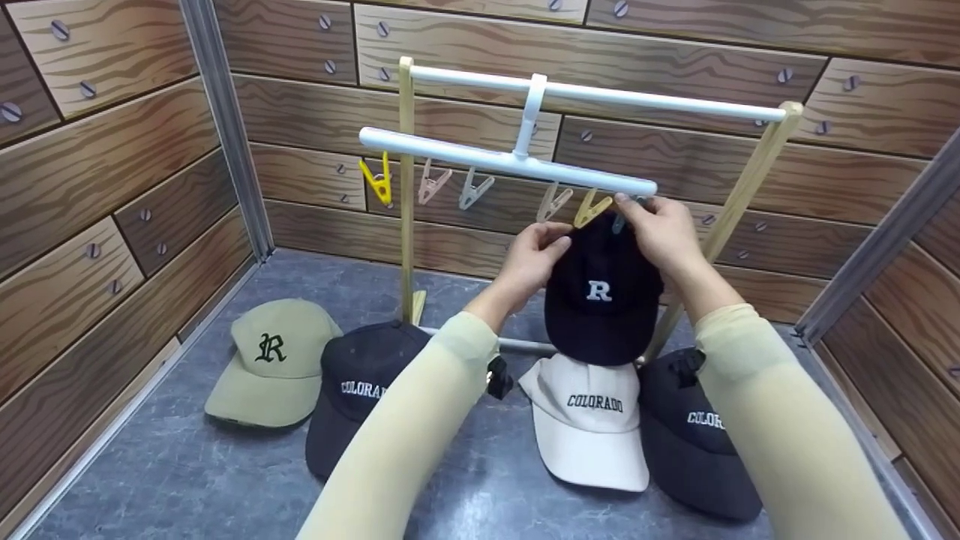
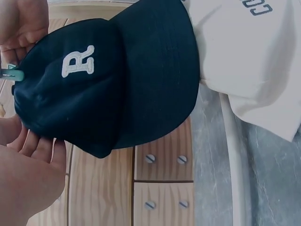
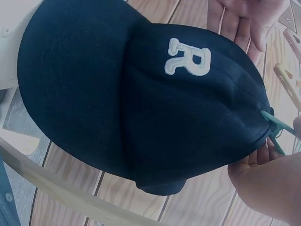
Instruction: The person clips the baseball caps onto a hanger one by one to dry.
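A dark navy cap with a white R hangs brim down below the right end of a white clip hanger. My left hand holds the cap by its side near the crown, the fingers reaching behind the fabric. At the crown's top, my right hand pinches a teal clip, whose jaws bite the cap's fabric. In the left wrist view this clip sits at the cap's top edge, between both hands. A yellow clip hangs just left of it.
The hanger hooks over a rack's white bar. Several other clips, including a bright yellow one, hang leftward. On the grey floor lie a green cap, a dark cap, a cream cap and another dark cap. Wood-patterned walls surround them.
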